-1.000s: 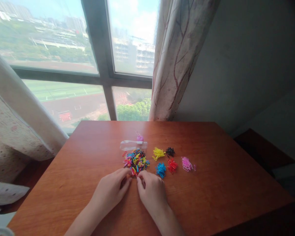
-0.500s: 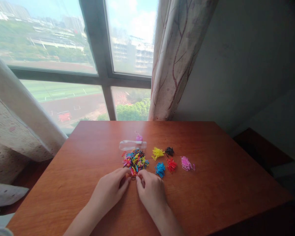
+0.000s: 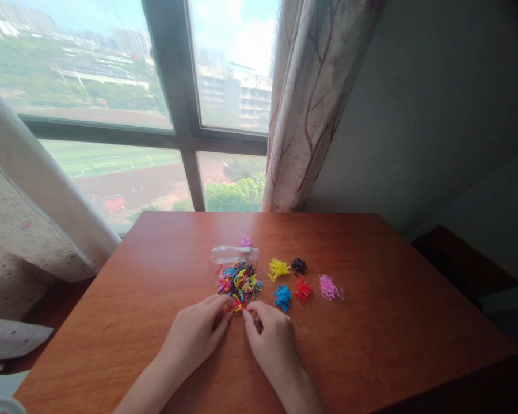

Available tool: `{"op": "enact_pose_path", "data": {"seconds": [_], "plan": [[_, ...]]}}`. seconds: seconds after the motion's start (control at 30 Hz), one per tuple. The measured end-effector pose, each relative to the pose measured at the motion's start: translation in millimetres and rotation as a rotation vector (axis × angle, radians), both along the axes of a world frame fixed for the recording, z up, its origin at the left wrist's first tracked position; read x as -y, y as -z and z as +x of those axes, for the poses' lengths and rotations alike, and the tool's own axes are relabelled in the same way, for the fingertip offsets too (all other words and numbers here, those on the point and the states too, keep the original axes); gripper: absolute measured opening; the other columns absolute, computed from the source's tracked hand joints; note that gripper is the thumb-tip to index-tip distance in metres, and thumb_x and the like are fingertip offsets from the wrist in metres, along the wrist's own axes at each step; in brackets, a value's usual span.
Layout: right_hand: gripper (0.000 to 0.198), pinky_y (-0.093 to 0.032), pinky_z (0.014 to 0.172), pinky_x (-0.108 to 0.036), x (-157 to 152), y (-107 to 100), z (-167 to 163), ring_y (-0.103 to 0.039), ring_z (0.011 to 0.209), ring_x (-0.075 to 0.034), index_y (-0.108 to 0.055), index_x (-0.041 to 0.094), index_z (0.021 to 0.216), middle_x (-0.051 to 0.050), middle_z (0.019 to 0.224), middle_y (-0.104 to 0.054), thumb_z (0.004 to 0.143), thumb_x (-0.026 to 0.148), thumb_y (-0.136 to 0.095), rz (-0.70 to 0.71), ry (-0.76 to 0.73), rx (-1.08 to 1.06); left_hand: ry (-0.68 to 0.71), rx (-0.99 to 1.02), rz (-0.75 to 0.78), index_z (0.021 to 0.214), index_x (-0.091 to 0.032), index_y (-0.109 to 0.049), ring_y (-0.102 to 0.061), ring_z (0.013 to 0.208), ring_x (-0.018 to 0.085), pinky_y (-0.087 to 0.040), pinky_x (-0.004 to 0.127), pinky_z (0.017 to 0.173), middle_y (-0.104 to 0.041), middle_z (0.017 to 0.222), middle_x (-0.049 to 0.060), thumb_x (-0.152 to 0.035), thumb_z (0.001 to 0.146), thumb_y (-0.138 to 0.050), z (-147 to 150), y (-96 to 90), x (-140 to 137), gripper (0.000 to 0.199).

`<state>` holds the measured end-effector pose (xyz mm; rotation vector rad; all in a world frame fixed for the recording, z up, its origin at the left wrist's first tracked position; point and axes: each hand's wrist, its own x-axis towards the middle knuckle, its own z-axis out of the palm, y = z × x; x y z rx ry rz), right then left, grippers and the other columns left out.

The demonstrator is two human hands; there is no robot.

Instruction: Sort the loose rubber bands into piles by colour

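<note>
A mixed heap of small coloured rubber bands (image 3: pixel 240 280) lies on the brown table. At its near edge, my left hand (image 3: pixel 201 328) is bent with thumb and forefinger closed around rubber bands at the heap's edge. Opposite it, my right hand (image 3: pixel 271 330) pinches a reddish rubber band between thumb and forefinger. The fingertips partly cover what they grip. Sorted by colour to the right are yellow bands (image 3: pixel 278 269), black bands (image 3: pixel 299 265), blue bands (image 3: pixel 282 298), red bands (image 3: pixel 303 290) and pink bands (image 3: pixel 328 287).
Behind the heap a clear plastic bottle (image 3: pixel 231 255) lies on its side, with a purple cap-like piece (image 3: pixel 246 241) just beyond. The wooden table (image 3: pixel 371 322) reaches to a window (image 3: pixel 228 178) and a patterned curtain (image 3: pixel 302 115). A white object (image 3: pixel 2 405) shows at bottom left.
My hands have spread slightly apart at the near edge of the heap, and more red and yellow bands show between them. The whole view has shifted a little.
</note>
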<state>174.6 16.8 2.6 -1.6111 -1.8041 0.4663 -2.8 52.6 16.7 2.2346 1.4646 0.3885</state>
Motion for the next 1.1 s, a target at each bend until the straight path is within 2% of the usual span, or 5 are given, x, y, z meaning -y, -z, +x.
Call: {"op": "enact_pose_path", "data": {"seconds": [0.23,0.5,0.83,0.93,1.1], "plan": [[0.014,-0.038,0.065,-0.021,-1,1,-1,-0.064,0.068,-0.015,-0.065,0.022,0.086,0.001,0.075,-0.069,0.091,0.018,-0.053,0.008,-0.022,-0.015,-0.022,0.047,0.042,0.104,-0.024,-0.062,-0.063,0.069,0.015,-0.043,0.022,0.063,-0.068,0.083,0.001,-0.03,0.09,-0.049,1,3.1,1,0.02],[0.015,-0.039,0.065,-0.02,-2,2,-1,-0.064,0.068,-0.014,-0.066,0.022,0.086,0.0,0.076,-0.069,0.091,0.018,-0.052,0.015,-0.044,-0.025,0.016,0.052,0.091,0.092,-0.025,-0.064,-0.061,0.066,0.014,-0.042,0.021,0.06,-0.067,0.08,0.0,-0.02,0.085,-0.049,5,1.9,0,0.017],[0.015,-0.04,0.064,-0.02,2,0,4,-0.064,0.066,-0.014,-0.066,0.023,0.086,0.001,0.073,-0.068,0.091,0.018,-0.053,0.039,0.002,-0.048,-0.154,0.025,0.132,0.104,-0.024,-0.06,-0.062,0.064,0.014,-0.043,0.022,0.06,-0.067,0.076,-0.003,-0.031,0.09,-0.049,-5,6.6,-3,0.019],[0.016,-0.039,0.063,-0.021,3,-2,12,-0.063,0.064,-0.014,-0.066,0.023,0.086,0.001,0.071,-0.067,0.092,0.02,-0.052,0.06,0.03,-0.048,-0.103,0.006,0.117,0.102,-0.024,-0.06,-0.063,0.063,0.015,-0.042,0.022,0.059,-0.067,0.073,-0.003,-0.031,0.092,-0.046,-3,6.8,0,0.018],[0.019,-0.039,0.061,-0.021,3,-8,32,-0.061,0.061,-0.014,-0.067,0.022,0.085,0.0,0.07,-0.067,0.094,0.026,-0.05,0.072,0.093,-0.069,0.034,-0.013,0.097,0.101,-0.028,-0.062,-0.069,0.078,0.016,-0.044,0.023,0.065,-0.073,0.094,-0.001,-0.026,0.094,-0.042,1,5.7,3,0.021]]}}
